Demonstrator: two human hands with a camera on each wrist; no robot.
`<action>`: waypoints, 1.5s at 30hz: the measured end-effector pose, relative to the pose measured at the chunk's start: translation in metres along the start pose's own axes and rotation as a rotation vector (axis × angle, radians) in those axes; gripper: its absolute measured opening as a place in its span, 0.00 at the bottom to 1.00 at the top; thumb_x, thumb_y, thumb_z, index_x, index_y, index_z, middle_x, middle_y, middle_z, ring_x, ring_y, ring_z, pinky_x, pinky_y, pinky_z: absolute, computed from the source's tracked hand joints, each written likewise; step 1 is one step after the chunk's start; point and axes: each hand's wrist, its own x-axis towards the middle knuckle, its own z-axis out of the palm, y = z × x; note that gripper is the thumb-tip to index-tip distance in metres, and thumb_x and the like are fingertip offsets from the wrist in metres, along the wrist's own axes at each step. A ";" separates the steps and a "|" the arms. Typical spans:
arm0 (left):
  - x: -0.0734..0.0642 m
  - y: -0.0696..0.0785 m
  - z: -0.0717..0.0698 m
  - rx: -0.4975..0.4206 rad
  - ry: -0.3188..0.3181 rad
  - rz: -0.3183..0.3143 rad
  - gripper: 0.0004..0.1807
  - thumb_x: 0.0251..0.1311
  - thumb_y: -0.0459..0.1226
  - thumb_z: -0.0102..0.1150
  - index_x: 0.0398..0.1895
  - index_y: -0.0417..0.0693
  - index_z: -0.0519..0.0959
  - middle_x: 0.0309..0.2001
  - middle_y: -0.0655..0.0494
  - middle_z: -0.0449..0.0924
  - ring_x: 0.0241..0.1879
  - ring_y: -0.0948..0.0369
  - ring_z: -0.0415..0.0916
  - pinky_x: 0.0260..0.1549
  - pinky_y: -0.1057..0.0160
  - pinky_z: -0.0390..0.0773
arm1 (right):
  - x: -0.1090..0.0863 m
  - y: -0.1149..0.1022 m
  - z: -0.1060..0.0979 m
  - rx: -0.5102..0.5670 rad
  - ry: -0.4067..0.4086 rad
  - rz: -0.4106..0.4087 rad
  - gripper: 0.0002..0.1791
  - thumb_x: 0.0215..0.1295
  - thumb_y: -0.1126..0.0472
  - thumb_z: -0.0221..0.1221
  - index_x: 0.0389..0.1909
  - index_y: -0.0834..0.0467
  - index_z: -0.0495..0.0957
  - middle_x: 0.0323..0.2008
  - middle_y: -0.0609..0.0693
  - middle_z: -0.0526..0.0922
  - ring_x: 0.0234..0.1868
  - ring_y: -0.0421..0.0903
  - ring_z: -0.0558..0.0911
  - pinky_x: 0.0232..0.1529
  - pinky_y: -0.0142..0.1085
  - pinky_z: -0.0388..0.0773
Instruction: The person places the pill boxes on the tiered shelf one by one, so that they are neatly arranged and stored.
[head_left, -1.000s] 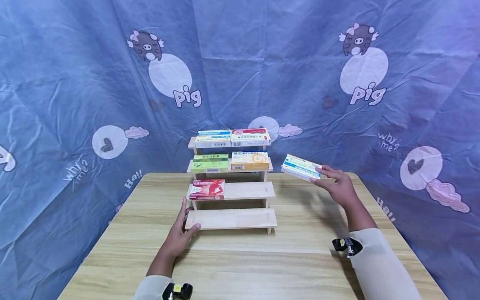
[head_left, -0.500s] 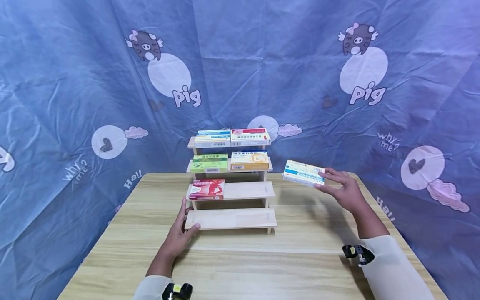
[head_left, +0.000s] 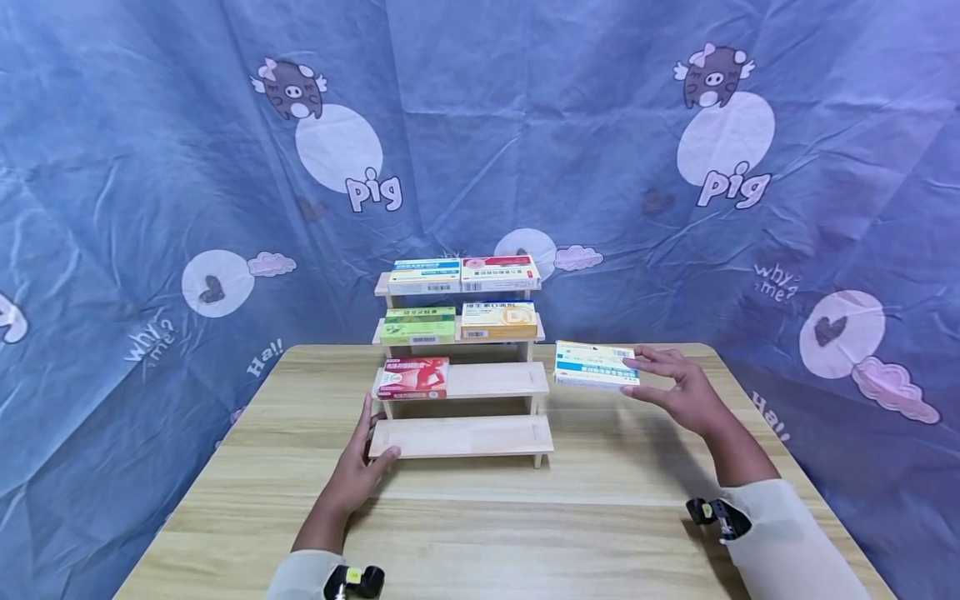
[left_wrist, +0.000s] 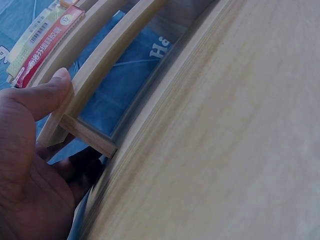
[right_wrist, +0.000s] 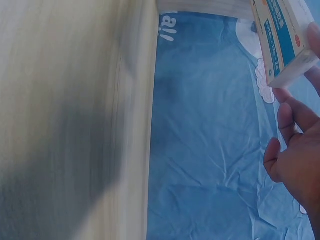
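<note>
A white-and-blue medicine box (head_left: pixel 592 365) is pinched by its right end between the thumb and fingers of my right hand (head_left: pixel 678 392). It hangs in the air just right of the wooden step shelf (head_left: pixel 480 437), level with the third tier from the top. In the right wrist view the medicine box (right_wrist: pixel 282 40) tilts above the table edge. My left hand (head_left: pixel 358 462) grips the left end of the lowest tier, thumb on top; in the left wrist view its fingers (left_wrist: pixel 75 170) reach under the board. A red medicine box (head_left: pixel 412 379) lies on the third tier's left half.
On the second tier sit a green box (head_left: pixel 418 326) and a white-and-orange box (head_left: pixel 498 320). The top tier carries a white-and-blue box (head_left: pixel 424 276) and a white-and-red box (head_left: pixel 500 273). Behind the wooden table (head_left: pixel 480 542) hangs a blue patterned cloth (head_left: pixel 465 125).
My right hand has lowered the medicine box and, after a slight shift right, brought it left toward the shelf, turning it more level. The left hand stays at the lowest tier.
</note>
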 end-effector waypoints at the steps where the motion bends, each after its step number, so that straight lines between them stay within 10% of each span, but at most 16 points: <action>1: 0.000 0.000 0.000 -0.002 0.000 0.000 0.57 0.79 0.43 0.63 0.91 0.67 0.29 0.87 0.35 0.53 0.82 0.32 0.61 0.76 0.33 0.67 | 0.000 0.000 0.001 0.005 -0.004 -0.006 0.27 0.60 0.65 0.79 0.62 0.59 0.89 0.72 0.67 0.80 0.67 0.41 0.72 0.62 0.26 0.63; 10: 0.001 0.001 0.000 0.001 0.000 0.004 0.57 0.79 0.43 0.64 0.92 0.63 0.29 0.87 0.35 0.53 0.82 0.32 0.62 0.76 0.33 0.67 | 0.001 -0.006 0.012 0.028 -0.073 -0.007 0.28 0.61 0.62 0.79 0.63 0.57 0.88 0.73 0.65 0.80 0.68 0.41 0.73 0.68 0.51 0.66; 18: 0.001 0.001 0.001 0.017 0.007 -0.002 0.57 0.79 0.45 0.64 0.91 0.69 0.29 0.88 0.34 0.49 0.83 0.30 0.58 0.77 0.30 0.64 | 0.005 -0.008 0.025 0.049 -0.099 -0.037 0.27 0.62 0.63 0.79 0.63 0.57 0.88 0.74 0.64 0.79 0.64 0.28 0.71 0.65 0.31 0.66; 30: 0.000 0.001 -0.001 -0.001 0.004 -0.012 0.58 0.79 0.44 0.64 0.91 0.69 0.28 0.88 0.33 0.50 0.83 0.30 0.58 0.77 0.31 0.65 | 0.017 -0.016 0.050 0.112 -0.161 -0.042 0.28 0.62 0.63 0.78 0.65 0.57 0.87 0.75 0.63 0.78 0.69 0.57 0.75 0.71 0.63 0.67; 45: 0.001 0.001 0.000 0.008 0.005 0.003 0.57 0.80 0.44 0.63 0.91 0.71 0.28 0.88 0.32 0.47 0.82 0.28 0.58 0.76 0.29 0.65 | 0.034 -0.033 0.092 0.157 -0.150 -0.066 0.28 0.62 0.63 0.78 0.64 0.57 0.87 0.74 0.62 0.79 0.68 0.61 0.78 0.70 0.59 0.69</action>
